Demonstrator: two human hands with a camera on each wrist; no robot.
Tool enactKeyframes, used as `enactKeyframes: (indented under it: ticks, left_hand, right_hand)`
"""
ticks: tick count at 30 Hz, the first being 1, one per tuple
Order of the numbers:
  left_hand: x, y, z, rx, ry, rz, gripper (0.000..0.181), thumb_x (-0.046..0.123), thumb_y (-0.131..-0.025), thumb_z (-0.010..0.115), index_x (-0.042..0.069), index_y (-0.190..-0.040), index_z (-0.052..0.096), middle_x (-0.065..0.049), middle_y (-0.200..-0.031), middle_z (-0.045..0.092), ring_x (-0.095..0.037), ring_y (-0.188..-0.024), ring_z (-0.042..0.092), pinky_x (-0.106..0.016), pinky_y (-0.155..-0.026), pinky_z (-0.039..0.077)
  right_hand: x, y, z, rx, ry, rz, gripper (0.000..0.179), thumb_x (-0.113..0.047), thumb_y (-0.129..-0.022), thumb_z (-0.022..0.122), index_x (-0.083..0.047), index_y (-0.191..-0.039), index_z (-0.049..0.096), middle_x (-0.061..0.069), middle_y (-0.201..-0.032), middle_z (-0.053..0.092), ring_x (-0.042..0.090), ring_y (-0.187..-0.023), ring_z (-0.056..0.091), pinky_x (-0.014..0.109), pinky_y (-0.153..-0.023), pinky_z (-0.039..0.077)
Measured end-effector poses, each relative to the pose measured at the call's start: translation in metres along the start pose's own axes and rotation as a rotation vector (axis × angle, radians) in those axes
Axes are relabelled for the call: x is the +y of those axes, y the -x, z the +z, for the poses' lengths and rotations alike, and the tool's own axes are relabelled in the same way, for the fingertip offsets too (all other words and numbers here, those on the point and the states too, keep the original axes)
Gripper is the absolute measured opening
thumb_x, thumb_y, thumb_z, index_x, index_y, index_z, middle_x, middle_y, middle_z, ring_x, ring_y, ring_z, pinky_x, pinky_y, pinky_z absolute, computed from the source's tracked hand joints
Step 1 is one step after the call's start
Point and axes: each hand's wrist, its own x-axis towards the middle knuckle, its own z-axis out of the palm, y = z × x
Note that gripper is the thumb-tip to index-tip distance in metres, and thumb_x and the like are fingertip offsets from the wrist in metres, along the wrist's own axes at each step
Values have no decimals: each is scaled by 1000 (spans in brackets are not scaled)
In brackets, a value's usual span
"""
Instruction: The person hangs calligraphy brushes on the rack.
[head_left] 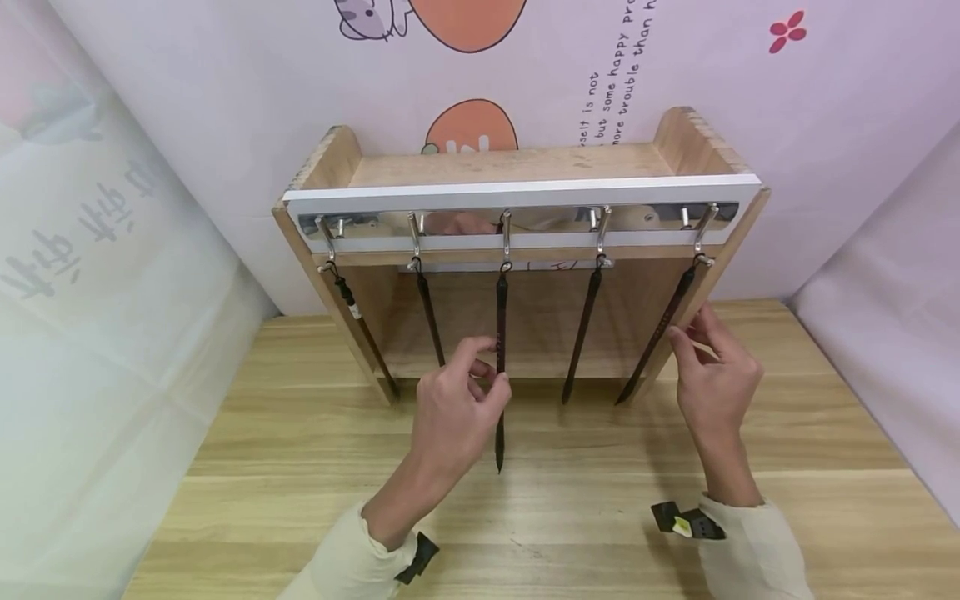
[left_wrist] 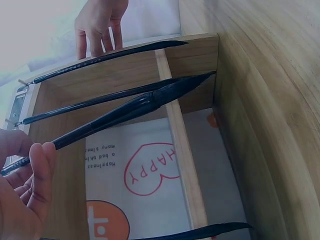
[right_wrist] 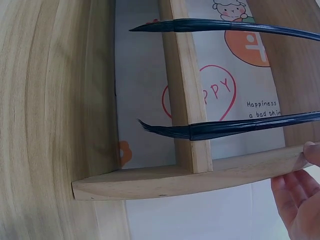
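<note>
A small wooden rack (head_left: 517, 164) stands on the table, with several dark calligraphy brushes hanging by loops from metal hooks along its front. My left hand (head_left: 459, 402) pinches the handle of the middle brush (head_left: 501, 312), whose tip points down toward me. In the left wrist view that brush's thick dark bristle head (left_wrist: 180, 90) reaches past the rack's crossbar. My right hand (head_left: 718, 379) grips the rack's right side board (right_wrist: 240, 175), thumb (right_wrist: 312, 153) at the front edge and fingers along the outside. Close to that thumb hangs the rightmost brush (head_left: 662, 329).
Other brushes hang on either side: one (head_left: 581, 337) right of the middle, one (head_left: 429, 312) left of it, and one with a white label (head_left: 367, 335) at the far left. A printed cloth (head_left: 225, 83) covers the wall behind. Wood-grain tabletop (head_left: 570, 508) extends in front.
</note>
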Motion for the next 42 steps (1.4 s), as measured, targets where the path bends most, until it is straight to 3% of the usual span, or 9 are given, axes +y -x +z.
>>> enactKeyframes:
  ticks: [14, 25, 42]
  left_hand:
    - [-4, -4, 3, -33, 49, -67, 30, -3, -84, 67, 0, -113, 64, -8, -77, 70, -3, -49, 55, -21, -43, 45]
    - [-15, -6, 8, -40, 67, -67, 26, -3, -85, 68, -2, -110, 65, -11, -80, 70, -5, -49, 53, -20, -42, 42]
    - [-28, 1, -2, -101, 84, -159, 13, 3, -88, 69, 6, -101, 68, -1, -87, 68, -6, -51, 51, -26, -44, 43]
  right_hand:
    - [-6, 1, 1, -4, 2, 7, 40, 7, -84, 75, -2, -123, 70, 26, -103, 70, -4, -81, 63, 9, -68, 49]
    - [-6, 1, 1, -10, 13, 25, 40, 6, -85, 75, -4, -124, 71, 25, -101, 71, -4, -81, 63, 9, -69, 49]
    - [-10, 2, 2, -2, 13, 7, 39, 7, -85, 74, -3, -123, 71, 26, -100, 70, -5, -81, 62, 8, -70, 48]
